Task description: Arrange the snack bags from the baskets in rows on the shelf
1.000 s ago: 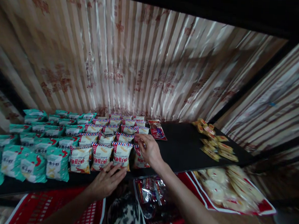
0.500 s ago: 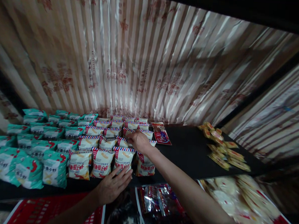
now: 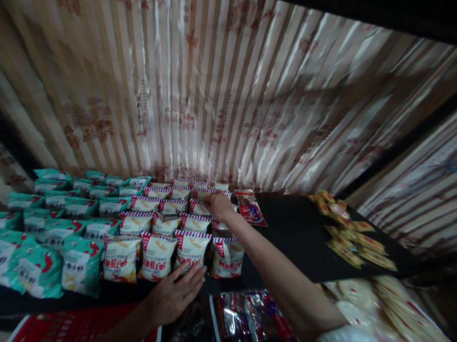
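Rows of white snack bags (image 3: 157, 257) with red print and striped top edges stand upright on a black shelf (image 3: 286, 247). At the front row, my left hand (image 3: 176, 294) lies with its fingers stretched out against the lower front of one white bag (image 3: 193, 246). Further back, my right hand (image 3: 221, 208) reaches over the front bags. Its fingers are bent and pressed together at the striped top edge of a bag (image 3: 199, 207) in a rear row; the fingertips are partly hidden. My right forearm passes over the shelf to the right of the front bags.
Teal snack bags (image 3: 79, 265) fill the shelf's left side. A flat red packet (image 3: 250, 207) lies by the back wall, and small yellow packets (image 3: 345, 227) are heaped at the right. Below are a red basket (image 3: 72, 326), dark shiny packets (image 3: 243, 316) and pale packs (image 3: 382, 309).
My right hand has shifted slightly back and to the right, from one row of white bags to the row behind. My left hand stays against the front bag. The view has shifted slightly.
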Motion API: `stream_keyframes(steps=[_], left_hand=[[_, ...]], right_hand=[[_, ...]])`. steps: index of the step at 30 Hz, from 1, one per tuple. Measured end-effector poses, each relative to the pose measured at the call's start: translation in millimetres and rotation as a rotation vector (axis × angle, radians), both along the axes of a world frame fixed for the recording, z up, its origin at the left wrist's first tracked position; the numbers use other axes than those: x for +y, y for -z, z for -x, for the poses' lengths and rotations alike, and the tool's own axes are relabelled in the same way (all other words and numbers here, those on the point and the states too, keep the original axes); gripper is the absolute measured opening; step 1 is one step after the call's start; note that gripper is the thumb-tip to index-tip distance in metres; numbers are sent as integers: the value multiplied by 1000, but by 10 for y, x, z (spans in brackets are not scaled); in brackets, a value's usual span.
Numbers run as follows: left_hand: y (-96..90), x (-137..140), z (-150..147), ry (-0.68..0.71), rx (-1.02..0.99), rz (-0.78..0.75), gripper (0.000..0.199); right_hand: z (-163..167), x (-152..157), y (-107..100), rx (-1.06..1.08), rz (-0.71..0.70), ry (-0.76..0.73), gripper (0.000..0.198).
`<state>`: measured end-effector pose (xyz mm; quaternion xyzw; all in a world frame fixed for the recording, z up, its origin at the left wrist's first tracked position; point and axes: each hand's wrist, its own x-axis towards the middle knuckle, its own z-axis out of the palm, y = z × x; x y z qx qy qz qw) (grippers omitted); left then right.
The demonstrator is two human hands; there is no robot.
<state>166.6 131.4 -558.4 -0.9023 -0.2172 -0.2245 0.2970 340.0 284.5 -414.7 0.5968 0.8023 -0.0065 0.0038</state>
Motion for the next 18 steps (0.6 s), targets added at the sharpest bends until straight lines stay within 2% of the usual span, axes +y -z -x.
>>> stream_keyframes(steps=[7,12,15,18], left_hand=[[13,2,3,-8,16,8,39],[-10,4,2,-22,13,2,38],[-16,7,-3,-15,22,5,38],[-8,9,-5,-18,20,8,39]], right_hand=[[123,-3,17,41,-9,-11,23],[58,70,13,81,-15,-18,27],[-45,169,-13,87,-28,121,39],[-141,285,-38,64,25,259,53]])
